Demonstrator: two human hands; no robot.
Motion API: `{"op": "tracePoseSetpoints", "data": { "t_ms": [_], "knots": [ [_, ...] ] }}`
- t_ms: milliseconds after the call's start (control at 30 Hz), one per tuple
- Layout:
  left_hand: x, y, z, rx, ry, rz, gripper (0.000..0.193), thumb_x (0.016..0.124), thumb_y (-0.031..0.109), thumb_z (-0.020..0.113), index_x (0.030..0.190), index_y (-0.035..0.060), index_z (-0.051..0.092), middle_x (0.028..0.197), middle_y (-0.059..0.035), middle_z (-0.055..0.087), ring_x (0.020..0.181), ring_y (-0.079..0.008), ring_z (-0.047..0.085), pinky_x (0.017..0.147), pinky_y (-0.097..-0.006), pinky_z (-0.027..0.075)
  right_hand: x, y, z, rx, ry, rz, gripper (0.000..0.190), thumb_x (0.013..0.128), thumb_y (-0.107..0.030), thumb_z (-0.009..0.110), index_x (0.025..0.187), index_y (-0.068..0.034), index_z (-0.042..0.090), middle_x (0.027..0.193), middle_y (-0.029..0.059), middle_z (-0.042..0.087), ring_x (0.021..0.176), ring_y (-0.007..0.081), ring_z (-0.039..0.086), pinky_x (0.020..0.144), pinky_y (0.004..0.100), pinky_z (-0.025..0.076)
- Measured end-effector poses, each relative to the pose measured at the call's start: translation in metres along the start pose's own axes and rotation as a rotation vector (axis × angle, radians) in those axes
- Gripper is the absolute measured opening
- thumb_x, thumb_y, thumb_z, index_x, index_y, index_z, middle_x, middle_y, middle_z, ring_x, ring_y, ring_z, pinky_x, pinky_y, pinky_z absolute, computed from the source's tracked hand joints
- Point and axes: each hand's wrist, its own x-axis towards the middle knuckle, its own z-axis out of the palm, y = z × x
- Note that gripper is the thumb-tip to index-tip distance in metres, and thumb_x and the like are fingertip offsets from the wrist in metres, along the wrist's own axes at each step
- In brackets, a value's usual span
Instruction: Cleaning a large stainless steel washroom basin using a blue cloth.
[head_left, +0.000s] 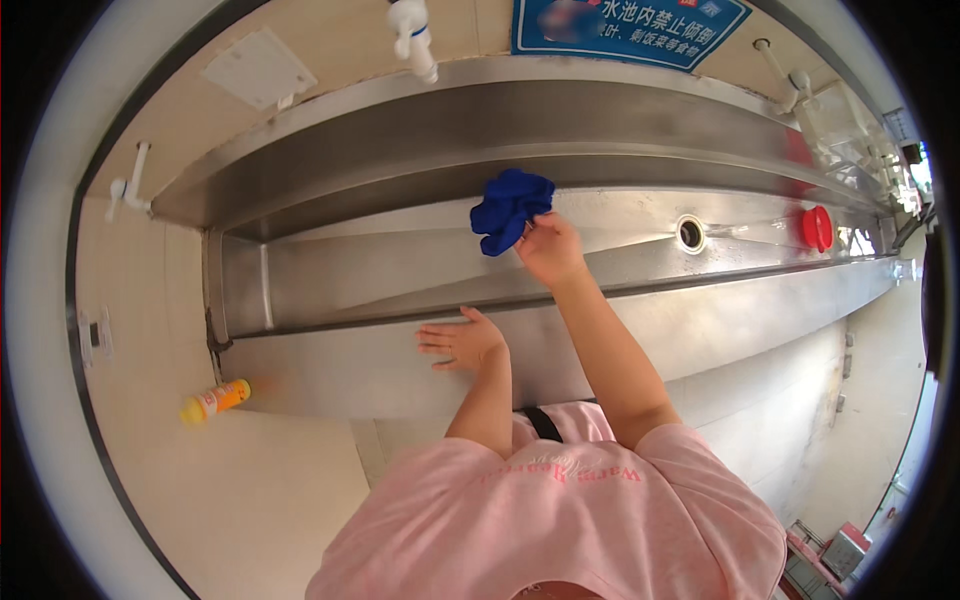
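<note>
A crumpled blue cloth (510, 208) is held in my right hand (551, 247), above the basin of a long stainless steel trough sink (420, 262). My left hand (465, 341), with a ring on one finger, lies over the sink's broad front panel near its upper edge, fingers spread and holding nothing. To the right of the cloth, the round drain hole (690, 234) shows in the basin floor. Farther right in the basin is a red plastic object (817, 229), perhaps a bowl or basket.
A yellow-orange bottle (216, 401) lies at the sink's left front corner. White taps (412, 41) jut from the tiled wall at the middle, left (131, 187) and right (791, 81). A blue sign (637, 30) bearing writing hangs behind the sink.
</note>
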Motion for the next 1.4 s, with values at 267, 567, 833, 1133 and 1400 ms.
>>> {"op": "tracePoseSetpoints", "data": {
  "t_ms": [267, 567, 833, 1133, 1400],
  "knots": [
    [0.035, -0.007, -0.054, -0.203, -0.319, 0.183, 0.079, 0.093, 0.053, 0.046, 0.144, -0.0040, 0.026, 0.152, -0.0248, 0.023, 0.139, -0.0400, 0.025, 0.105, -0.0611, 0.026, -0.071, 0.028, 0.018, -0.565, 0.236, -0.144, 0.032, 0.089, -0.003, 0.057, 0.120, -0.003, 0.053, 0.117, 0.0097, 0.058, 0.109, 0.0220, 0.055, 0.094, 0.0373, 0.043],
    [0.079, 0.016, -0.115, -1.663, -1.374, 0.383, 0.047, 0.100, 0.045, 0.039, 0.126, 0.0075, 0.052, 0.109, -0.0096, 0.063, 0.105, -0.0268, 0.061, 0.090, -0.0375, 0.048, -0.088, 0.064, 0.079, -0.914, -0.045, -0.062, 0.035, 0.087, -0.003, 0.062, 0.121, 0.001, 0.054, 0.106, 0.0073, 0.063, 0.101, 0.0162, 0.059, 0.090, 0.0298, 0.045],
    [0.067, 0.017, -0.125, -1.361, -2.317, 0.454, 0.045, 0.101, 0.038, 0.038, 0.121, -0.0005, 0.050, 0.102, -0.0120, 0.063, 0.082, -0.0270, 0.067, 0.085, -0.0486, 0.055, -0.076, 0.039, 0.108, -1.562, 0.054, -0.398, 0.032, 0.080, -0.003, 0.066, 0.112, -0.002, 0.061, 0.106, 0.0077, 0.061, 0.097, 0.0161, 0.057, 0.083, 0.0300, 0.046],
    [0.088, 0.035, -0.157, -1.801, -1.975, 0.053, 0.033, 0.098, 0.026, 0.036, 0.115, 0.0018, 0.052, 0.108, -0.0133, 0.060, 0.091, -0.0262, 0.062, 0.087, -0.0451, 0.054, -0.065, 0.067, 0.107, -2.240, -0.176, -0.770, 0.041, 0.075, 0.003, 0.059, 0.115, -0.007, 0.064, 0.120, 0.0132, 0.055, 0.108, 0.0300, 0.057, 0.089, 0.0362, 0.049],
    [0.105, 0.036, -0.165, -1.920, -1.845, -0.020, 0.036, 0.094, 0.033, 0.059, 0.116, 0.0036, 0.054, 0.104, -0.0090, 0.061, 0.092, -0.0210, 0.061, 0.081, -0.0331, 0.054, -0.050, 0.055, 0.109, -2.206, -0.622, -0.587, 0.034, 0.083, 0.001, 0.057, 0.115, -0.009, 0.065, 0.127, 0.0102, 0.058, 0.113, 0.0272, 0.058, 0.091, 0.0366, 0.049]
  ]
}}
